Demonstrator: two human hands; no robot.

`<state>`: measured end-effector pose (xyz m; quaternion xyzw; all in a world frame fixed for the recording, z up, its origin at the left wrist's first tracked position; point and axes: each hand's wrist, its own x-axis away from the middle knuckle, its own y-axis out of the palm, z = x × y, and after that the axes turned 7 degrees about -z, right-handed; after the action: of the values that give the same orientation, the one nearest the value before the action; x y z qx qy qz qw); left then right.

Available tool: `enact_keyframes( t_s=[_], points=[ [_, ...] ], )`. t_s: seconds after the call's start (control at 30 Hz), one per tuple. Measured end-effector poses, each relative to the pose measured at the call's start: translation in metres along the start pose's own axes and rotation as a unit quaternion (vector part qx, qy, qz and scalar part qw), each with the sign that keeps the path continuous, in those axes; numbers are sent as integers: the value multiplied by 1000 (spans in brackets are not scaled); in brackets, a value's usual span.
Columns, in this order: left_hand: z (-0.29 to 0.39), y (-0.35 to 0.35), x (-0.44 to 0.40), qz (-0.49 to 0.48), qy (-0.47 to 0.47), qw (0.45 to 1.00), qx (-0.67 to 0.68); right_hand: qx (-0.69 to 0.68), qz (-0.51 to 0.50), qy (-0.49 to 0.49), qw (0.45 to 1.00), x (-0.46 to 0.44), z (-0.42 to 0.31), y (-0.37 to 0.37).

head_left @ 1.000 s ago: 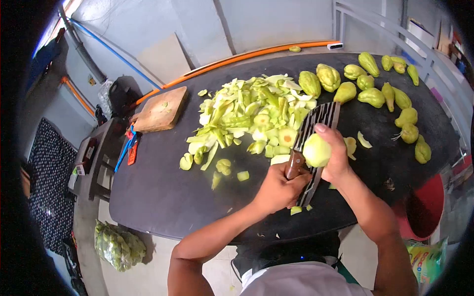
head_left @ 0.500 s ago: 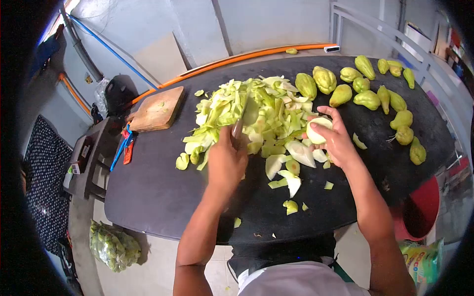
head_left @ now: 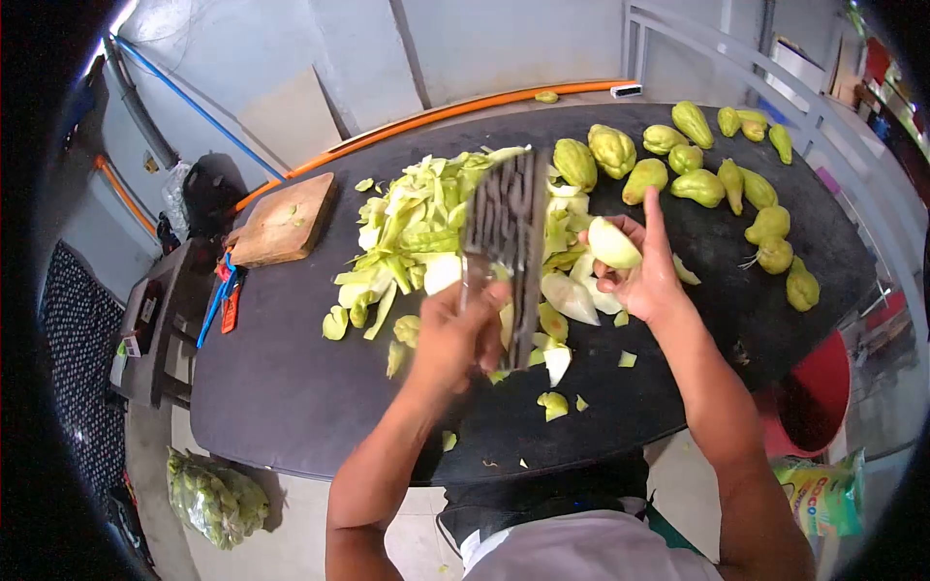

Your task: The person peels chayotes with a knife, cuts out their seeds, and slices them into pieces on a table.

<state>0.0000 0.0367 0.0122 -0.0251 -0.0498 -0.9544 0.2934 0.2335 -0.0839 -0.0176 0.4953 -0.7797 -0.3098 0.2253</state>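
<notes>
My left hand [head_left: 457, 334] is closed around the handle of a cleaver [head_left: 504, 242], whose broad, dark-streaked blade stands up in front of the peel pile and is slightly blurred. Cupped in the fingers of my right hand [head_left: 647, 266] is a peeled, pale chayote piece [head_left: 614, 244], its cut face toward the camera; the index finger points upward. Behind the blade spreads a heap of green chayote slices and peelings [head_left: 412, 218]. Larger white chayote pieces [head_left: 570, 297] lie just below my right hand, and small scraps [head_left: 552, 405] are scattered nearer the table's front edge.
Several whole chayotes [head_left: 697, 188] sit along the right side of the black table [head_left: 281, 387]. A wooden chopping board [head_left: 286, 221] rests at the left edge beside scissors with an orange handle [head_left: 230, 312]. On the floor are a filled plastic bag [head_left: 215, 499] and a red bin [head_left: 809, 402].
The cleaver has swung from nearly edge-on to showing its broad side, as my left hand moved down and right. My right hand has turned the chayote piece. The view has shifted slightly.
</notes>
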Motion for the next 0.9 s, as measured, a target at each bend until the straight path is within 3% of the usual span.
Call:
enact_keyframes(
  t_s=[0.03,0.07,0.1,0.27,0.37,0.47,0.6,0.73,0.9],
  points=[
    [-5,4,3,-25,-23,999,2,-33,61,0,998,3,0,9],
    [-7,9,6,-49,-46,998,4,-105,-16,29,994,1,1,-10],
    [-6,15,9,-53,-85,995,4,-143,-5,30,989,1,4,-11],
    [-10,21,8,-51,-42,995,73,-219,-34,74,972,-5,14,-11],
    [-9,12,4,-18,-33,995,94,-118,-6,3,993,1,6,5],
    [-10,9,3,-15,-26,994,110,63,-59,6,996,-4,7,-8],
    [-8,9,4,-12,-21,995,93,284,-41,47,957,11,3,5],
    [-9,6,3,-15,-18,995,100,406,-60,54,910,15,-4,16],
    [-9,12,4,-31,-44,996,66,333,-124,49,934,17,-5,11]
  ],
)
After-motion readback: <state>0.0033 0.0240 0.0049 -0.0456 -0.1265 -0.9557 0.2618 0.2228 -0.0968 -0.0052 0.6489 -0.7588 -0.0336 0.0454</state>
